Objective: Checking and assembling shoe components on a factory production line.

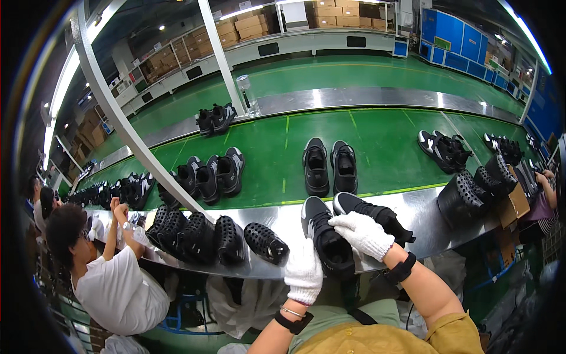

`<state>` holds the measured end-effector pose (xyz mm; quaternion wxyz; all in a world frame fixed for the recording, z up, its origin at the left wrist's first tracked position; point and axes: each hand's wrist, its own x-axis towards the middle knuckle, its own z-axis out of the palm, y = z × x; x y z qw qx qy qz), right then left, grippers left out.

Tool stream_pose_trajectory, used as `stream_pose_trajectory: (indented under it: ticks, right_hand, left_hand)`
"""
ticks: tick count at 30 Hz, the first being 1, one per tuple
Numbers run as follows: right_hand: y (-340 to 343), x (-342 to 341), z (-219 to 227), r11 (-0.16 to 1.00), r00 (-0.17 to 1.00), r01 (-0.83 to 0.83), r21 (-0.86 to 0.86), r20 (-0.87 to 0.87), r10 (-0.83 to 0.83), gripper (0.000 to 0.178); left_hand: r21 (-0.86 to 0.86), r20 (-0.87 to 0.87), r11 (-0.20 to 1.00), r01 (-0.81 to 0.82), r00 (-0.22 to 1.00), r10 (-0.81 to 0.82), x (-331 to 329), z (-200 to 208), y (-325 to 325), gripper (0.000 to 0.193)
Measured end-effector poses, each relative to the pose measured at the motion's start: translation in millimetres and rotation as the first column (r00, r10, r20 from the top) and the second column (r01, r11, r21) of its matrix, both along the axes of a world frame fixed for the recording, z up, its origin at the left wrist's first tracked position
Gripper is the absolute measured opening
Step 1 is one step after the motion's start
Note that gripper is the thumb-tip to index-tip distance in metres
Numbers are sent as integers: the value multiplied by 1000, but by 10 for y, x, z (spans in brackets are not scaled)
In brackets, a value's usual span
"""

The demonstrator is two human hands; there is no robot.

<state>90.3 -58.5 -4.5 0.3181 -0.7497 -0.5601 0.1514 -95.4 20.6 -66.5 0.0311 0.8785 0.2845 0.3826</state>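
A black sneaker (332,240) with a light grey toe stands at the near metal edge, toe pointing away. My left hand (303,270), in a white knit glove, closes against its left side; the fingertips are partly hidden. My right hand (362,232), gloved alike, reaches over its laces and collar from the right, fingers bent on it. Just right of that, partly behind the right hand, lies the other black sneaker (377,213), tilted with its heel to the right. A black perforated plastic shoe form (265,242) rests on the metal left of my left hand.
A pair of black sneakers (316,168) stands ahead on the green belt (268,177). More perforated forms (197,236) line the metal ledge (259,270) at left, others (463,197) at right. A white post (127,118) rises at left, near a seated co-worker (121,289).
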Motion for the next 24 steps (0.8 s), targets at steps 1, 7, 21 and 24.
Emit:
stream_pose_trajectory:
  ticks: [1, 7, 21, 24]
  right_hand:
    - [-3, 5, -22, 1000, 1000, 8, -22, -2, -8, 25]
    - [6, -74, -148, 982, 998, 4, 190, 62, -16, 24]
    - [-1191, 158, 551, 969, 999, -4, -249, 38, 14, 76]
    - [-1078, 106, 443, 921, 937, 53, -386, 337, 88, 63]
  left_hand:
    - [29, 13, 1000, 10, 1000, -10, -3, -70, -4, 34]
    - [-24, -50, 997, 76, 996, -77, -76, -315, -198, 39]
    - [-457, 85, 867, 199, 980, -181, 322, 72, -183, 70]
    - [-469, 59, 860, 199, 979, -194, 567, 22, -344, 64]
